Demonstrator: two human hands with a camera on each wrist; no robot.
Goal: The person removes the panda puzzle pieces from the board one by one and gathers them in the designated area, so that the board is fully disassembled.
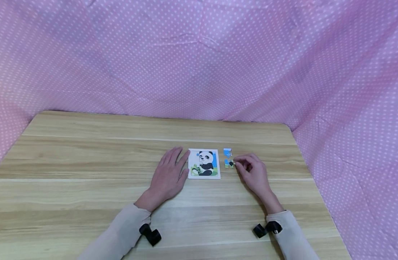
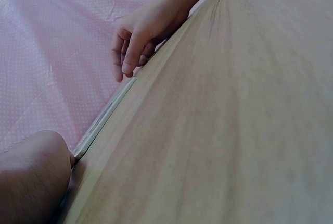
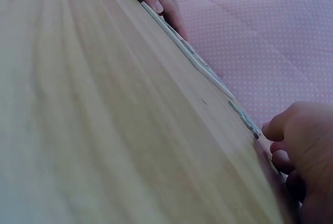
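Note:
A square panda puzzle (image 1: pixel 204 177) in a white-edged tray lies flat on the table. Its picture has an unfilled pale patch at the upper left. My left hand (image 1: pixel 169 176) lies flat with spread, straight fingers, its thumb and index fingertip at the tray's left edge. Right of the tray are two loose puzzle pieces: a mostly blue one (image 1: pixel 227 152) and, nearer me, a blue, green and black one (image 1: pixel 229 163). With curled fingers, my right hand (image 1: pixel 253 174) pinches the nearer piece at its right edge. In the right wrist view the loose pieces (image 3: pixel 242 118) look low and flat.
The wood-grain table (image 1: pixel 88 155) spreads out around both hands. Pink cloth with white dots (image 1: pixel 186 65) hangs behind it and along the right side. A black wrist device (image 1: pixel 150 234) sits on the left sleeve, another (image 1: pixel 267 229) on the right.

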